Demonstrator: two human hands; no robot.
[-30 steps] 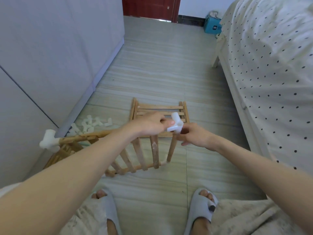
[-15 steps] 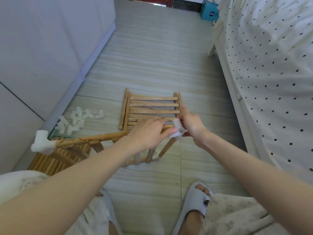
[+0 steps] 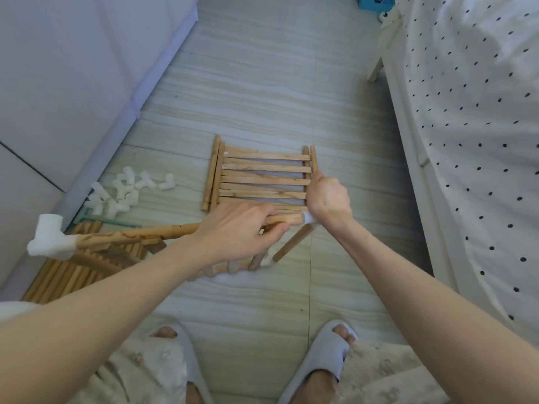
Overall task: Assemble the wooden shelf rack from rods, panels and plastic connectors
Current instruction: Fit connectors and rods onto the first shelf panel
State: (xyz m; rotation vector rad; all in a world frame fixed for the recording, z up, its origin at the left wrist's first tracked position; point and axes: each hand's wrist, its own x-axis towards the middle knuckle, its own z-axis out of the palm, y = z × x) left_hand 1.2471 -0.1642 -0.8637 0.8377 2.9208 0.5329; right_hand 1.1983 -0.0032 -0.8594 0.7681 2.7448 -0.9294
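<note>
Left hand (image 3: pixel 233 228) grips the stiff, light wooden rod (image 3: pixel 140 236) near its end; right hand (image 3: pixel 328 199) closes over the white plastic connector (image 3: pixel 308 218). Best held close to joint.

The pale striped tile floor (image 3: pixel 262 83) carries a slatted wooden panel (image 3: pixel 262 176) just beyond both hands, a heap of white plastic connectors (image 3: pixel 122 193) well left of them, and more slatted panels (image 3: pixel 67 275) below the left forearm.
</note>
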